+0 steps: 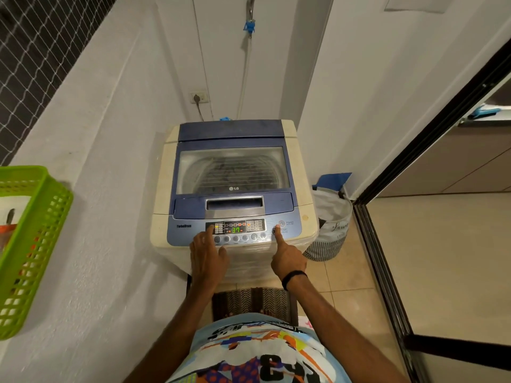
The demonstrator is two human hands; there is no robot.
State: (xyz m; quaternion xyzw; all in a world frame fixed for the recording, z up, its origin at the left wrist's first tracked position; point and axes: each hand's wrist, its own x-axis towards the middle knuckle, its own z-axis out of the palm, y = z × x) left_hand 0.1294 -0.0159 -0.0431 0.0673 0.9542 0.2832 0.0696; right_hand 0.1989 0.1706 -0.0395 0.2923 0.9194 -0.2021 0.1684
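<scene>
A top-loading washing machine (301, 167) with a blue lid stands against the wall, lid down, laundry dimly visible through its window. Its control panel (235, 226) is lit and the green display reads 37. My left hand (207, 251) lies flat on the panel's left part, fingertips touching beside the row of round buttons. My right hand (287, 257) has its other fingers curled and the index finger stretched out, its tip on the start/pause button (275, 231) at the panel's right end. A black band sits on my right wrist.
A green plastic basket (33, 244) rests on the ledge at left. A fabric laundry bag (333, 225) stands on the floor right of the machine. A dark-framed sliding door (387, 261) runs along the right. A patterned mat (254, 302) lies at my feet.
</scene>
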